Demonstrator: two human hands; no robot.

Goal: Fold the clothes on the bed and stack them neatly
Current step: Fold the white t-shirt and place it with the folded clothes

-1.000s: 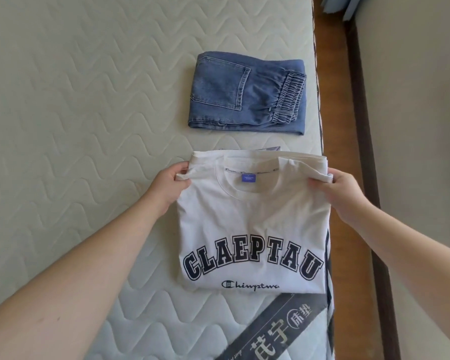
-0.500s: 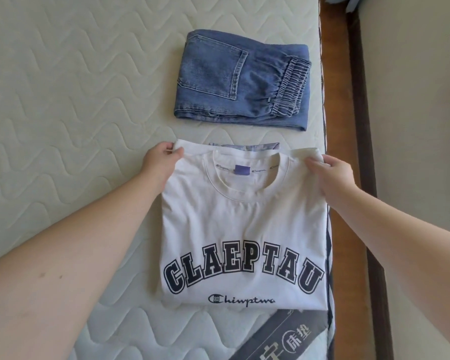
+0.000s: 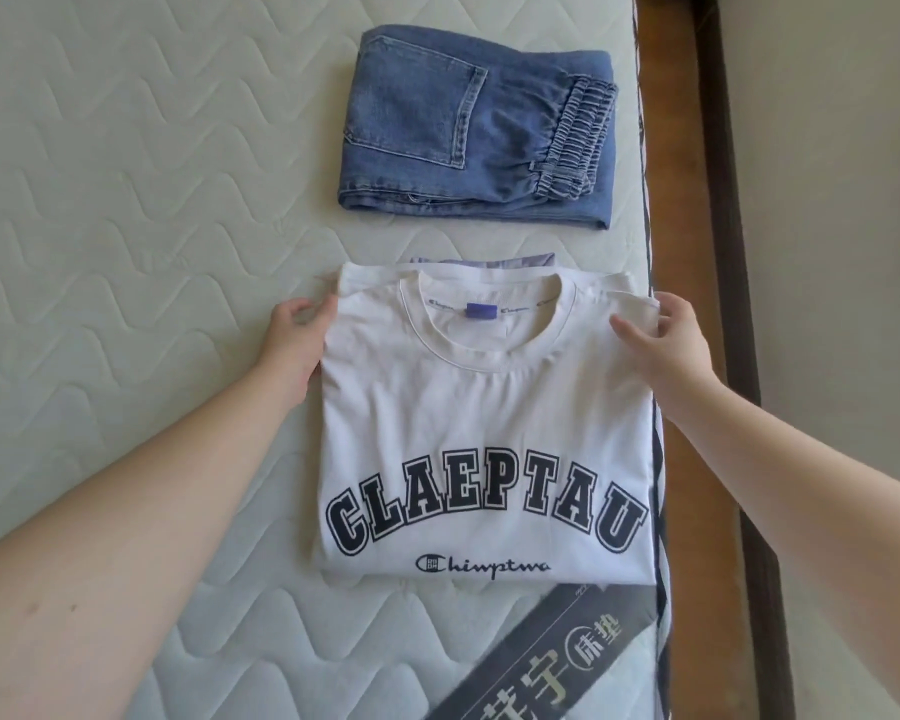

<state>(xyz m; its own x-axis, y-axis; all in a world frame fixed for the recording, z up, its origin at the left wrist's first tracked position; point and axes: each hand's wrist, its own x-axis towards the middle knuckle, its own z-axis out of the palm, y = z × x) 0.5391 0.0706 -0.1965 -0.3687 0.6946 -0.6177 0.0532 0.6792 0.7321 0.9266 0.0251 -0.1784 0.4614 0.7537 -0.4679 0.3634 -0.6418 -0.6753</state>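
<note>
White tee, blue jeans, pale quilted mattress.
T-shirt (image 3: 479, 407) white, navy arched block letters with white inline, navy script logo below, purple neck tag (image 3: 481, 310). Jeans (image 3: 468, 127) mid-blue washed denim. Lilac-grey garment edge (image 3: 481, 260) behind collar. Mattress (image 3: 126, 200) off-white, wavy quilt stitching; dark grey label band (image 3: 552, 662) with white characters. Floor strip (image 3: 666, 148) brown wood.

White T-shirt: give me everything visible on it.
The white T-shirt lies folded into a rectangle, front up, near the mattress right edge. Cotton-like knit, ribbed crew neck, purple neck tag, navy arched lettering. The left hand touches its upper-left corner; the right hand its upper-right. A lavender fabric peeks out behind the collar.
</note>
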